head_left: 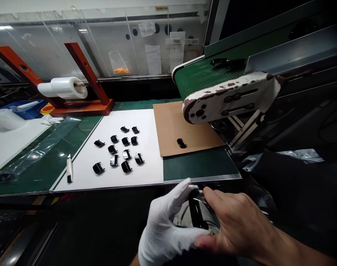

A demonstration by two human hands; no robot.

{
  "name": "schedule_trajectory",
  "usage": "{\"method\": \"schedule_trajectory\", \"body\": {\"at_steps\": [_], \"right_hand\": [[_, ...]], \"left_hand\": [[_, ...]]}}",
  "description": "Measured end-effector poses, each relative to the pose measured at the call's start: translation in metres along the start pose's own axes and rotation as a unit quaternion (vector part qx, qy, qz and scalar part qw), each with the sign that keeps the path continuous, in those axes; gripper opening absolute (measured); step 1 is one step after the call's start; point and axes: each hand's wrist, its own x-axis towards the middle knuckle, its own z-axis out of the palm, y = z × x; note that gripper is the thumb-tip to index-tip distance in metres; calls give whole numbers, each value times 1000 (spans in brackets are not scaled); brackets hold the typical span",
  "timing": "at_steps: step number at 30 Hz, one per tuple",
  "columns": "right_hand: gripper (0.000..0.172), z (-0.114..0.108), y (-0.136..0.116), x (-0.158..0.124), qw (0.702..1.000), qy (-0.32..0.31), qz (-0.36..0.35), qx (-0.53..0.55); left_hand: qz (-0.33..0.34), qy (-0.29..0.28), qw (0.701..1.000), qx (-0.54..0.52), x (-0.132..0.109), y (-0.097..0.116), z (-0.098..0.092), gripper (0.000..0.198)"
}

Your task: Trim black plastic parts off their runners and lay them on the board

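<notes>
Close to me, below the table's front edge, a glossy black plastic part (196,211) is held up between both hands. My left hand (167,221), in a white glove, grips it from the left, with thumb and fingers at its two ends. Bare, my right hand (237,218) closes on it from the other side, fingertips at the upper end and thumb low down. Something thin and shiny shows near the right fingertips; I cannot make out what it is. Several similar black parts (126,167) lie spread on a white sheet (146,175), and a single black part (181,143) rests on brown cardboard (168,122).
A conveyor (226,96) with a green belt juts over the cardboard from the right, carrying dark parts (227,63). On the left, an orange-red stand (82,110) bears a roll of clear film (63,88). A white-handled cutter (69,169) lies at the sheet's left edge.
</notes>
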Motion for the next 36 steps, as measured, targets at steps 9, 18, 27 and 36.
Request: {"method": "schedule_trajectory", "body": {"at_steps": [9,18,27,36], "right_hand": [[81,7,3,2,999,32,-24,-14],[81,13,4,1,998,37,-42,2],[78,13,4,3,996,62,-61,-11],[75,18,5,0,995,66,-71,-11]], "left_hand": [[-4,5,1000,19,0,3,-2,76],[-10,12,1000,17,-1,1,-1,73],[-50,30,997,-47,-2,1,0,75],[-89,29,989,-119,0,0,2,67]]}}
